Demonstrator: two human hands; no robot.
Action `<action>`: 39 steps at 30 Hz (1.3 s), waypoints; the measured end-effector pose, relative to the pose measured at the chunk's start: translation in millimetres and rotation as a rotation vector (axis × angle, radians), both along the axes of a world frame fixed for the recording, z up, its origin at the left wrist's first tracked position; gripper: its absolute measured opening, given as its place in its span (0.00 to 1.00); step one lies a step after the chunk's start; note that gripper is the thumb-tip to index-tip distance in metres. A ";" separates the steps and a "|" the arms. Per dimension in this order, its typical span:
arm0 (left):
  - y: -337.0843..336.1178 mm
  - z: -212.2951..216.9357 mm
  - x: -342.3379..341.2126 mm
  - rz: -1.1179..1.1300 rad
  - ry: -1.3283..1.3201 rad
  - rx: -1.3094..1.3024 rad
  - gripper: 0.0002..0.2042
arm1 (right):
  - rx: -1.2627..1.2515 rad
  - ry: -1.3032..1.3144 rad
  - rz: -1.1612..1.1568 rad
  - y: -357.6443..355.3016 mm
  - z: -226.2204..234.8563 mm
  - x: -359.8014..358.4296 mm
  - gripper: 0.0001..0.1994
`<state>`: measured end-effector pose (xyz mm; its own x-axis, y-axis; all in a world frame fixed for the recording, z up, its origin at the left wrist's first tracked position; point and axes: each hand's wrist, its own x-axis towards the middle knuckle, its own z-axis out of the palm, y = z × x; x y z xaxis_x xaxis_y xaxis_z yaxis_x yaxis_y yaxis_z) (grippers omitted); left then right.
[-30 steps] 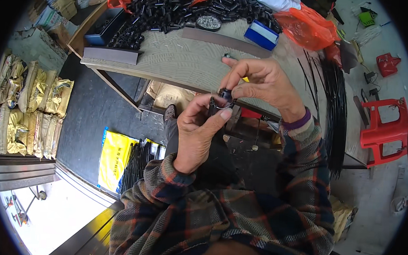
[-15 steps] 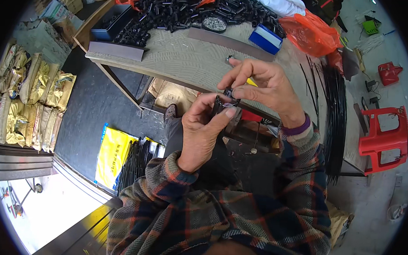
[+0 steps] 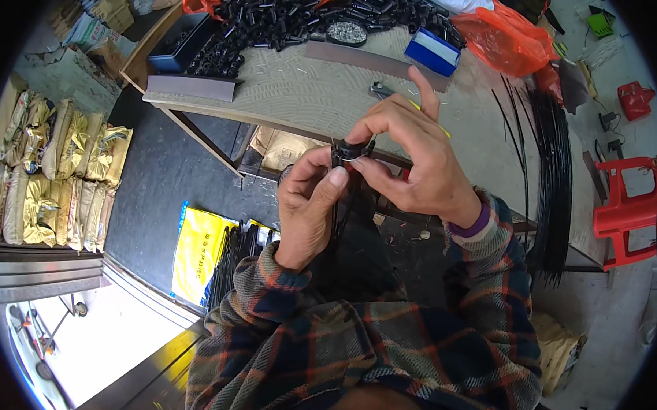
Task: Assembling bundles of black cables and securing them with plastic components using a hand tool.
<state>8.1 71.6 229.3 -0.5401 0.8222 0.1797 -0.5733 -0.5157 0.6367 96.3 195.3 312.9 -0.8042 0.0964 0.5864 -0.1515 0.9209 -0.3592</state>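
My left hand is closed, with thumb and fingers pinching the top of a slim bundle of thin black rods that hangs down below it. My right hand pinches a small black plastic fitting between thumb and fingers, its index finger raised. The fitting touches the upper end of what the left hand holds; how they join is hidden by fingertips. Behind the right hand, a hand tool with a grey metal head lies on the table, with a yellow part showing beyond the knuckles.
A heap of black plastic tubes covers the table's far side. Around it are a round dish of small metal pieces, a blue box and a dark blue bin. Long black rods hang over the right edge, near a red stool.
Both hands have come together, and the black fitting in my right hand now meets the piece in my left. My right index finger has lifted. The view has shifted slightly.
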 end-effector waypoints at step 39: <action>-73.0 -3.8 -5.9 0.133 0.093 -0.192 0.16 | -0.903 0.120 0.349 -78.5 -86.0 -17.0 0.12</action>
<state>2.2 -1.4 225.5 -0.6341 0.7689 0.0813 -0.4429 -0.4474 0.7770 79.2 116.8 226.9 -0.8129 0.3175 0.4883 -0.4449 0.2026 -0.8724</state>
